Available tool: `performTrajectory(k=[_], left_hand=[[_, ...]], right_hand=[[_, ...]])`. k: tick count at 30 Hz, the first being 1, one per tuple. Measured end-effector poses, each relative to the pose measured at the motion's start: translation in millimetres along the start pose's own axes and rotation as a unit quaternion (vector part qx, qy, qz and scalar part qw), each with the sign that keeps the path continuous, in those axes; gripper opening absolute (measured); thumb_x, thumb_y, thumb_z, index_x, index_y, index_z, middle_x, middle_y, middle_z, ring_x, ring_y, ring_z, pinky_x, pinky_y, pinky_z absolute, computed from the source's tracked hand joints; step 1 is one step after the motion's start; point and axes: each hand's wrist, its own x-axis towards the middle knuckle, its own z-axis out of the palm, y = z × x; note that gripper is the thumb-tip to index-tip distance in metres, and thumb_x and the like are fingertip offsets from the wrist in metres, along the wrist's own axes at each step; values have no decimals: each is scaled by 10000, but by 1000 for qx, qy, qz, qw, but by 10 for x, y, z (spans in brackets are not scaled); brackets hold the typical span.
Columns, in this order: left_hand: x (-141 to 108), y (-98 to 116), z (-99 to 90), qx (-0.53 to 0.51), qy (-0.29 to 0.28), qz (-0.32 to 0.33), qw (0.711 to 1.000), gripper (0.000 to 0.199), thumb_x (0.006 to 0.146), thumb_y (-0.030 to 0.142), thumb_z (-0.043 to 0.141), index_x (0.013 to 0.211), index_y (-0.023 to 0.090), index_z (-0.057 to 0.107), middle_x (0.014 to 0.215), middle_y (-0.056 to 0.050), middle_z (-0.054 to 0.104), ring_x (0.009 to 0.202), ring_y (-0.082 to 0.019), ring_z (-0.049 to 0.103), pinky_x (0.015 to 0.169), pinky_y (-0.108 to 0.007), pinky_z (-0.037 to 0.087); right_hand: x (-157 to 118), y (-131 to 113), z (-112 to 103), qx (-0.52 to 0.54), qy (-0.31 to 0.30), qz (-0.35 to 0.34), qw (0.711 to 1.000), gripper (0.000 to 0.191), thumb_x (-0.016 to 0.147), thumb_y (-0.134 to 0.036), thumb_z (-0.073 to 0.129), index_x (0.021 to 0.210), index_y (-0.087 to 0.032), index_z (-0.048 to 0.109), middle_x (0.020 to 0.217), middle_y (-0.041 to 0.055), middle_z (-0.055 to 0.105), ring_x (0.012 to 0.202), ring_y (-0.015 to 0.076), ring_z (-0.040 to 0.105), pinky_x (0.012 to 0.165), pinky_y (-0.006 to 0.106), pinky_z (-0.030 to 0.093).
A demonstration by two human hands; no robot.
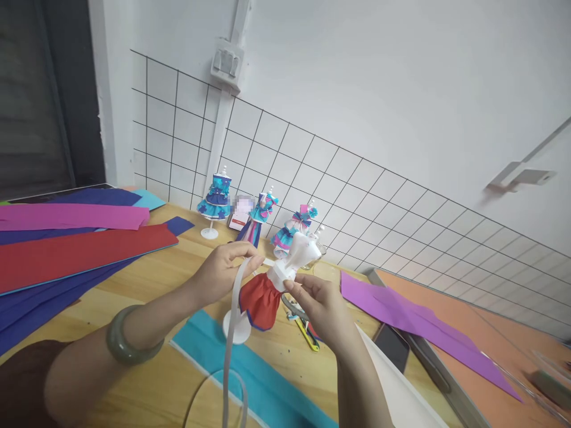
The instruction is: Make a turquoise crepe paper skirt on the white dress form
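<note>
A small white dress form (pixel 303 249) leans to the right, its round white base (pixel 237 326) low on the left. It wears a red gathered skirt (pixel 261 302) with a blue hem. My left hand (pixel 223 270) pinches a long white strip (pixel 231 339), which hangs down in a loop towards the table's front. One end of the strip reaches the form's waist. On the other side, my right hand (pixel 314 297) grips the form at the waist with thumb and fingers, just above the skirt.
Three dressed forms, one in blue (pixel 215 199), stand at the back by a phone. Coloured paper (pixel 89 255) lies left, teal paper (pixel 250 368) in front. A yellow cutter (pixel 307 336), a dark phone (pixel 391 348) and purple paper (pixel 401 309) are right.
</note>
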Motion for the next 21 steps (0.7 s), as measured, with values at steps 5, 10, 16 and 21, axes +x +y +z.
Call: performTrajectory(k=[5, 10, 16, 21], left_hand=[[-139, 181, 98, 10, -33, 102, 994, 197, 871, 245, 474, 738, 177, 602, 764, -43, 614, 764, -170, 570, 751, -302, 452], [-187, 141, 200, 157, -89, 188, 965, 97, 831, 250, 544, 750, 196, 542, 821, -50, 606, 865, -207, 536, 831, -359, 413], [-143, -11, 272, 275, 20, 117, 954, 249, 756, 268, 634, 919, 200, 458, 1028, -74, 548, 1055, -251, 481, 886, -400, 392], [-158, -91, 319, 250, 54, 78, 964, 208, 784, 259, 584, 916, 224, 426, 975, -38, 586, 912, -211, 567, 803, -363, 442]], right_hand=[[33, 55, 45, -43, 58, -1, 997, 364, 853, -488, 490, 890, -167, 657, 596, -13, 527, 566, 141, 478, 526, 244, 346], [83, 88, 47, -18, 63, -3, 998, 387, 834, -507, 506, 878, -153, 658, 540, -20, 499, 571, 156, 498, 538, 249, 375], [7, -40, 134, -20, 75, -8, 997, 377, 862, -480, 477, 964, -157, 642, 597, -17, 517, 576, 137, 474, 517, 228, 336], [-68, -127, 269, -150, 85, -8, 985, 339, 898, -463, 410, 899, -190, 613, 496, -65, 369, 457, 109, 310, 438, 230, 205]])
